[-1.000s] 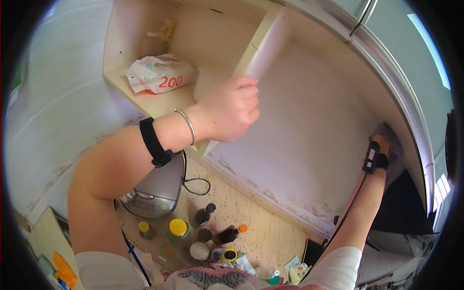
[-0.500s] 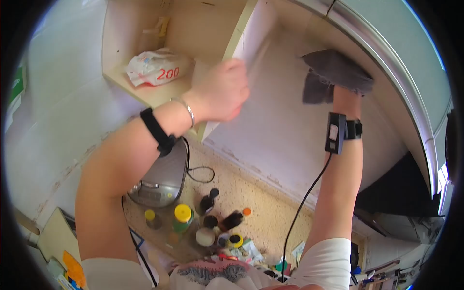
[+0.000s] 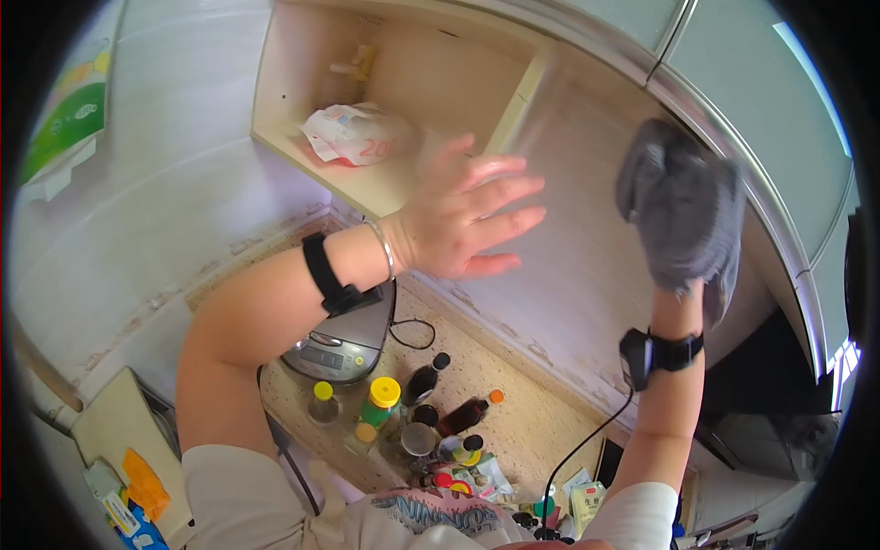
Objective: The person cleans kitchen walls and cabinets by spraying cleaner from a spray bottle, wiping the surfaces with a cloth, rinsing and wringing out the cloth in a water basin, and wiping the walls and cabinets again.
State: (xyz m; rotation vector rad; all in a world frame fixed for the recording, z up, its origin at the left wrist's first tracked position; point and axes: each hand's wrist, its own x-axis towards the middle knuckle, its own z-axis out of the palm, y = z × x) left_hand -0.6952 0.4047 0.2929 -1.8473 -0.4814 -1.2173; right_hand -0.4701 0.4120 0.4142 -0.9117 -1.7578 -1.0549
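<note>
My left hand (image 3: 472,215) is raised with its fingers spread, holding nothing, in front of the divider edge of an open wall shelf (image 3: 422,73). A white plastic bag (image 3: 353,133) with red print lies on that shelf, just beyond the hand. At the right, a grey cloth (image 3: 687,197) covers my right hand (image 3: 683,291) down to the wrist, and the hand holds it up near the cabinet's metal edge. The fingers under the cloth are hidden.
Below stands a counter (image 3: 532,403) with a rice cooker (image 3: 344,344), a yellow-lidded jar (image 3: 383,396), a dark bottle (image 3: 426,380), an orange-capped bottle (image 3: 463,417) and several packets. Grey cabinet doors (image 3: 761,119) run along the upper right. A cable hangs from my right wrist.
My left hand has gone from a closed fist to spread fingers. My right hand has turned, and the cloth now hangs over it, lower and farther right. The view has shifted too.
</note>
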